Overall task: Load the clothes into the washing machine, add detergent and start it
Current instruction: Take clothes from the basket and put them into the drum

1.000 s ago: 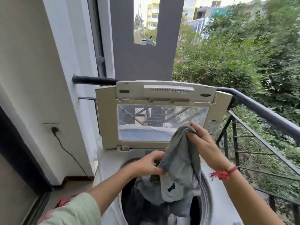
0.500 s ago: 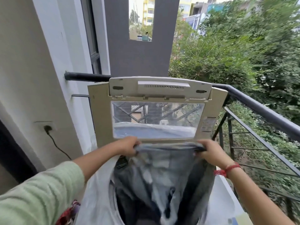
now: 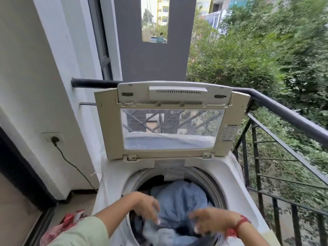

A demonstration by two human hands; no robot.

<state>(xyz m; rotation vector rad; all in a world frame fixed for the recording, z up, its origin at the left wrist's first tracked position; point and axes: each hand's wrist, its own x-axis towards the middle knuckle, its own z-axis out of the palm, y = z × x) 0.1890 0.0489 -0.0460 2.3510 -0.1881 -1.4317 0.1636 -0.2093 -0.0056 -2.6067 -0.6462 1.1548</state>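
**Q:** Items, left to right?
**A:** Plug (image 3: 54, 139), seated in the wall socket, cord trailing down. Red bag (image 3: 71, 221), near left on the floor. Washer (image 3: 113, 183), a top-loader. Its lid (image 3: 170, 121) is propped upright at the far side and the drum is open.

**Q:** Hands?
**A:** Left hand (image 3: 147, 206), over the near left of the drum, fingers bent down onto the clothes (image 3: 179, 197). It is blurred, so I cannot tell whether it pinches or only presses. Right hand (image 3: 209, 222), at the near right rim, fingers likewise bent down at the cloth. Its grip cannot be told either.

**Q:** The clothes?
**A:** In the drum, heaped close to the rim. Pale blue on top, darker pieces beneath and at the near edge.

**Q:** Handling?
**A:** Judged soft, limp and light while dry, with nothing fragile. They will likely bunch and trail rather than keep shape. Best taken by a gathered fold mid-piece. Otherwise pushed down flat-handed at the top of the heap, so nothing hangs over the rim.

**Q:** Far right?
**A:** Railing (image 3: 284, 112), just beside the washer, with trees beyond.
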